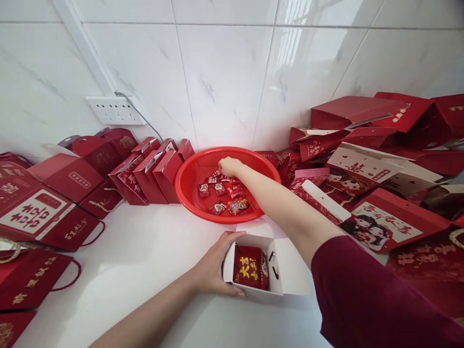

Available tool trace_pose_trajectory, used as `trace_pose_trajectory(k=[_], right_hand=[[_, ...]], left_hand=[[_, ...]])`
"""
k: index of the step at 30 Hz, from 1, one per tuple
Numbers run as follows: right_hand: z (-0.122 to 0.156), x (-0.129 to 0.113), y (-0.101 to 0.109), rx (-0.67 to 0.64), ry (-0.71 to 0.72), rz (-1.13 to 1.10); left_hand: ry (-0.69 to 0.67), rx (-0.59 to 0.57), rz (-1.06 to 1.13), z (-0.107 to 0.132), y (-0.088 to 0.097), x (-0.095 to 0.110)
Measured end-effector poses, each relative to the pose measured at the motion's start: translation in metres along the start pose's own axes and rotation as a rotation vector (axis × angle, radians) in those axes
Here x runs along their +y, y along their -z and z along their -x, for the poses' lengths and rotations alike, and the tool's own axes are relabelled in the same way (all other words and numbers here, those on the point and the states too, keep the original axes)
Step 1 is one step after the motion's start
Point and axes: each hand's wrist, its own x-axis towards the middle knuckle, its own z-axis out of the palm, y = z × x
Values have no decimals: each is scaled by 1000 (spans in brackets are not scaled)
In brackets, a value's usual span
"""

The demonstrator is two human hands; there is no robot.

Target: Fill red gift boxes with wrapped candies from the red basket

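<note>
My left hand (221,266) grips the left wall of an open gift box (277,288), thumb on the near side and fingers on the far side. Inside the box, white within, lies a red packet (250,268) with gold characters. A red plastic colander (188,205) stands beyond the box against the wall. Over its far part, my right hand (231,167) reaches down with curled fingers among small red wrapped candies (237,191). Its fingertips are mostly hidden, so what they hold cannot be made out. Several candies lie loose on the colander's floor.
Red gift boxes (143,171) stand in a row left of the colander. More handled boxes (39,212) crowd the left side. Folded and opened boxes (384,222) are heaped at the right. A power socket strip (115,110) with a grey cable is on the tiled wall.
</note>
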Motion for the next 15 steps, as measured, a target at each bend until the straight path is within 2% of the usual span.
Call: trace_pose_trajectory(k=[3, 7, 12, 15], right_hand=[[-4, 5, -2, 62, -32, -22], [-11, 15, -5, 10, -42, -66], [-19, 24, -5, 35, -61, -90], [-18, 27, -9, -27, -93, -83]], left_hand=[[-2, 2, 4, 0, 0, 0], [-15, 0, 7, 0, 0, -1], [-32, -3, -3, 0, 0, 0], [-38, 0, -7, -1, 0, 1]])
